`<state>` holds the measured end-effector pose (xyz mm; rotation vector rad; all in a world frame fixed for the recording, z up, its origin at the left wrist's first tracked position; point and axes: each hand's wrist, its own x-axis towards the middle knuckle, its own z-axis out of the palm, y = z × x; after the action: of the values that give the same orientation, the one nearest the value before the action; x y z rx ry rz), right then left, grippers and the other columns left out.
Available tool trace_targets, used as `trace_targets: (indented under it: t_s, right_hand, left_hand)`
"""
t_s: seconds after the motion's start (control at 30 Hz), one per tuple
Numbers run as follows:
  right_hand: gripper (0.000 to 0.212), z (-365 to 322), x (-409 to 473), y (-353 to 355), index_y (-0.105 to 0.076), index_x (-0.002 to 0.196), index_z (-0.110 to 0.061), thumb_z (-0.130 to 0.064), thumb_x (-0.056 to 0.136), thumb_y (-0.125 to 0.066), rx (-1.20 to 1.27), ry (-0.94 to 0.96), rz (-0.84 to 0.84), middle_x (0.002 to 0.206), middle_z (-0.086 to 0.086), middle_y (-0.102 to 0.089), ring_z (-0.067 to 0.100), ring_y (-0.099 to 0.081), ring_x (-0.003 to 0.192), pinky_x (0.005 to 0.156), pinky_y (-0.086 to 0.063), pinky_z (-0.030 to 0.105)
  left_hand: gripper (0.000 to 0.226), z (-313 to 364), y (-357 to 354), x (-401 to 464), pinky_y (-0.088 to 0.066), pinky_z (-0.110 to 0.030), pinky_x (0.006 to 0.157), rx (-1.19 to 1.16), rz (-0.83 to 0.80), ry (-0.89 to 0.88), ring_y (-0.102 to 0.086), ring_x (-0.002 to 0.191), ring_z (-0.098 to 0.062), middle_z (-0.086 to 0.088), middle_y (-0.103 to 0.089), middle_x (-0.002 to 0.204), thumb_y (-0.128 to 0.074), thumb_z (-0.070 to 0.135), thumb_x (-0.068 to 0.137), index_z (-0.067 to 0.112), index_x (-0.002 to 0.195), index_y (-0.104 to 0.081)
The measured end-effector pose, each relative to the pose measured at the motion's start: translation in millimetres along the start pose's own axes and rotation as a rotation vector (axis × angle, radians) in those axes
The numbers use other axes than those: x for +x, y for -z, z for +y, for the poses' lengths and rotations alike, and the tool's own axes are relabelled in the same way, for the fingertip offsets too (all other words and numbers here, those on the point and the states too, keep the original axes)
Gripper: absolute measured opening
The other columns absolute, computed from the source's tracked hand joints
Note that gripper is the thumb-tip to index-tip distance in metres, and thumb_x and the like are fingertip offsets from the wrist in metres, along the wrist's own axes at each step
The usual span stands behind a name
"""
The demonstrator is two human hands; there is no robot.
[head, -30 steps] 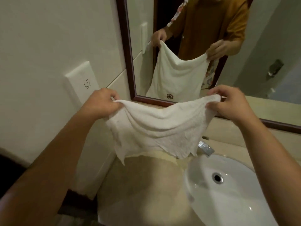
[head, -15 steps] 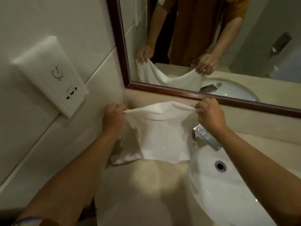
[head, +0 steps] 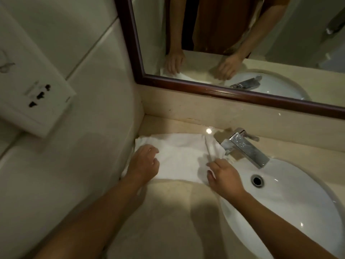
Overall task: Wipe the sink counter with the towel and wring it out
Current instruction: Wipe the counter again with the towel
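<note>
A white towel lies spread flat on the beige sink counter, in the back left corner between the wall and the faucet. My left hand rests on the towel's left part, fingers loosely curled and apart. At the towel's right edge, my right hand touches a raised fold with its fingertips. The fold stands up beside the faucet base. Whether the right fingers pinch the cloth is unclear.
A chrome faucet juts over the white oval basin with its drain on the right. A dark-framed mirror hangs above the backsplash. A white wall socket sits on the left wall.
The towel was held up in the air by both hands, then lowered. It now lies flat on the counter, and both hands have let go of its top corners and rest on it.
</note>
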<state>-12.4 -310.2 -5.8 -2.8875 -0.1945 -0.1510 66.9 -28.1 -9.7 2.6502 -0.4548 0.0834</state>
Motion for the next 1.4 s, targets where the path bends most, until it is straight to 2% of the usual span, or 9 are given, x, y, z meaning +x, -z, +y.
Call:
trace_targets:
  t_s: [0.13, 0.23, 0.4, 0.57, 0.7, 0.83, 0.97, 1.3, 1.4]
  right_hand:
    - [0.041, -27.8, 32.1, -37.8, -0.066, 0.126, -0.012, -0.032, 0.096, -0.045, 0.031, 0.043, -0.007, 0.127, 0.011, -0.065, 0.034, -0.061, 0.117, 0.098, -0.049, 0.042]
    - [0.059, -13.0, 42.7, -73.1, -0.036, 0.154, -0.027, -0.054, 0.103, -0.024, -0.054, -0.110, -0.187, 0.162, 0.003, -0.029, 0.029, -0.020, 0.152, 0.123, -0.010, 0.046]
    - [0.065, 3.9, 40.6, -97.1, -0.020, 0.158, -0.034, -0.063, 0.100, -0.021, -0.114, -0.164, -0.234, 0.167, 0.000, -0.012, 0.027, -0.006, 0.154, 0.123, 0.007, 0.043]
    - [0.068, -4.4, 60.5, -99.0, -0.044, 0.149, -0.024, -0.063, 0.097, -0.025, -0.111, -0.224, -0.207, 0.160, 0.009, -0.033, 0.034, -0.023, 0.150, 0.122, 0.001, 0.044]
    - [0.068, -1.9, 88.8, -103.7, -0.047, 0.146, -0.021, -0.064, 0.096, -0.028, -0.122, -0.214, -0.180, 0.164, 0.010, -0.022, 0.034, -0.009, 0.153, 0.122, 0.007, 0.047]
    - [0.079, 5.7, 114.6, -107.9, -0.023, 0.158, -0.026, -0.070, 0.093, -0.010, -0.096, -0.256, -0.211, 0.168, 0.003, -0.004, 0.029, 0.007, 0.154, 0.120, 0.009, 0.049]
    - [0.082, 10.3, 133.4, -106.2, 0.004, 0.159, -0.032, -0.070, 0.086, 0.007, -0.068, -0.308, -0.301, 0.166, -0.004, 0.018, 0.024, 0.026, 0.150, 0.120, 0.015, 0.053]
    - [0.072, -7.6, 88.0, -99.6, -0.008, 0.160, -0.029, -0.065, 0.098, -0.008, -0.075, -0.202, -0.272, 0.166, -0.002, 0.004, 0.024, 0.010, 0.153, 0.119, 0.018, 0.041]
    - [0.069, -12.4, 71.8, -99.6, -0.011, 0.160, -0.029, -0.063, 0.100, -0.015, -0.044, -0.210, -0.302, 0.167, -0.003, -0.001, 0.022, 0.009, 0.154, 0.121, 0.017, 0.042]
  left_hand:
    - [0.055, 10.0, -42.1, 19.9, -0.033, -0.050, 0.111, 0.071, -0.217, 0.023, -0.047, 0.132, -0.036, -0.013, -0.054, 0.141, -0.033, 0.038, 0.092, 0.013, 0.135, -0.056]
    - [0.062, -9.8, -70.6, 4.9, -0.005, -0.047, 0.119, 0.223, -0.272, 0.085, -0.011, 0.151, -0.025, 0.002, -0.019, 0.163, -0.025, 0.054, 0.096, 0.030, 0.152, -0.030]
    - [0.063, -35.2, -78.6, 8.0, 0.006, -0.042, 0.121, 0.229, -0.262, 0.001, 0.007, 0.151, -0.016, 0.008, -0.002, 0.165, -0.026, 0.059, 0.098, 0.036, 0.155, -0.015]
    - [0.064, -52.1, -74.2, 42.4, 0.009, -0.038, 0.120, 0.215, -0.293, -0.062, 0.013, 0.150, -0.012, 0.014, 0.003, 0.164, -0.025, 0.060, 0.095, 0.039, 0.155, -0.015]
    - [0.063, -67.9, -77.5, 76.5, 0.009, -0.037, 0.120, 0.212, -0.299, -0.094, 0.010, 0.150, -0.012, 0.013, -0.004, 0.164, -0.026, 0.059, 0.093, 0.041, 0.153, -0.021]
    - [0.059, -74.5, -85.1, 108.2, -0.006, -0.045, 0.118, 0.218, -0.241, -0.127, -0.010, 0.151, -0.023, 0.008, -0.020, 0.162, -0.031, 0.054, 0.091, 0.045, 0.150, -0.028]
    - [0.057, -76.3, -86.0, 129.1, -0.004, -0.045, 0.118, 0.219, -0.237, -0.144, -0.008, 0.150, -0.025, 0.008, -0.017, 0.163, -0.026, 0.053, 0.090, 0.050, 0.147, -0.033]
    - [0.057, -65.4, -78.6, 64.4, 0.009, -0.038, 0.120, 0.186, -0.269, -0.059, -0.001, 0.152, -0.021, 0.010, -0.011, 0.164, -0.024, 0.049, 0.093, 0.045, 0.150, -0.027]
    - [0.054, -61.4, -71.6, 45.7, 0.011, -0.043, 0.120, 0.215, -0.308, -0.061, 0.009, 0.151, -0.023, 0.012, 0.005, 0.164, -0.019, 0.049, 0.097, 0.050, 0.151, -0.013]
